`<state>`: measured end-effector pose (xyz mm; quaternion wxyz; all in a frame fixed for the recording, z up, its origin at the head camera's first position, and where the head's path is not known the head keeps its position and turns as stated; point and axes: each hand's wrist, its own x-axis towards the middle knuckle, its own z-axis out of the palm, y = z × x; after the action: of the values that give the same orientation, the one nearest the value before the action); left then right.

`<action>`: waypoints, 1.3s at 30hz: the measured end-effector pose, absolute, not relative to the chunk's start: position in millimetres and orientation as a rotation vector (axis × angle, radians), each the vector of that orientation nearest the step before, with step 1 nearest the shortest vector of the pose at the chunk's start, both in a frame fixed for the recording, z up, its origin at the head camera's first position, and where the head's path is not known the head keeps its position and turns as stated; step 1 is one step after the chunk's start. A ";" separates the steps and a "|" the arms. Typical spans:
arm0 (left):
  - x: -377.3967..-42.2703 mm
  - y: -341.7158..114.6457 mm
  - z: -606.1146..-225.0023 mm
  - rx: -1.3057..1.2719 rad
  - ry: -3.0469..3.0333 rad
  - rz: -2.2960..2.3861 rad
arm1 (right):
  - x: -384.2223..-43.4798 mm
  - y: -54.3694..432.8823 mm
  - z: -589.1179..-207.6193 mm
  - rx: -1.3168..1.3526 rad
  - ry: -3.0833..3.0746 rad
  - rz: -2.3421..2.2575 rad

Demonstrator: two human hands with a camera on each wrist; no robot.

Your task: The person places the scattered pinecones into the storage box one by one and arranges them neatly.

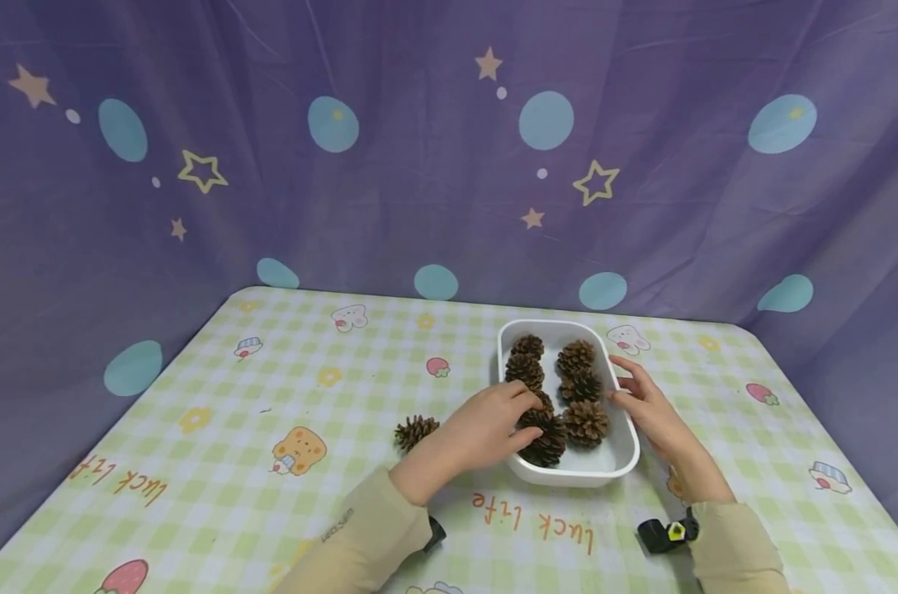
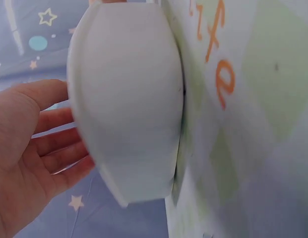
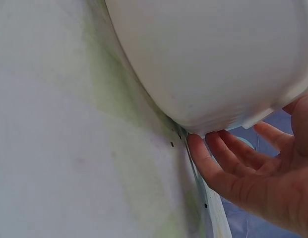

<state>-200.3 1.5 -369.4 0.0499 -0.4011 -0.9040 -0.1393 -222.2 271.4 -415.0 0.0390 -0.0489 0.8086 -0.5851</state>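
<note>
A white rectangular box [image 1: 568, 477] with rounded corners stands on the table, holding several brown pine cones in two rough columns. My left hand [image 1: 479, 429] reaches over its left rim, thumb and fingers around a large pine cone [image 1: 547, 445] at the near left. In the left wrist view those fingertips disappear behind the box wall [image 2: 129, 99]. On the opposite side, my right hand [image 1: 653, 412] holds the box's right edge; its thumb is at the rim and its fingers touch the outer wall [image 3: 208, 64]. Another pine cone [image 1: 415, 432] lies outside, left of the box, beside my left wrist.
A green-and-white checked cloth [image 1: 219, 487] with printed cartoons and lettering covers the table. Behind it hangs a purple curtain [image 1: 419, 198] with stars and blue ovals. Black straps show at both wrists, one with a dark buckle [image 1: 653, 536] by the right sleeve.
</note>
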 end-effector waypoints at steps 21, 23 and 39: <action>-207.3 -97.0 -361.2 -0.941 -2.956 -0.565 | -220.8 272.1 -416.3 -0.151 2.468 -1.798; -206.1 -102.4 -361.4 -0.928 -3.014 -0.592 | -220.9 271.7 -416.4 -0.149 2.465 -1.800; -201.6 -128.0 -377.6 -1.009 -3.169 -0.684 | -221.8 269.8 -414.9 -0.146 2.474 -1.802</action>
<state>-201.6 -128.0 -377.6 -0.1267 -0.2948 -0.9258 -0.1997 -221.8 269.8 -414.9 0.0389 -0.0477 0.8068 -0.5876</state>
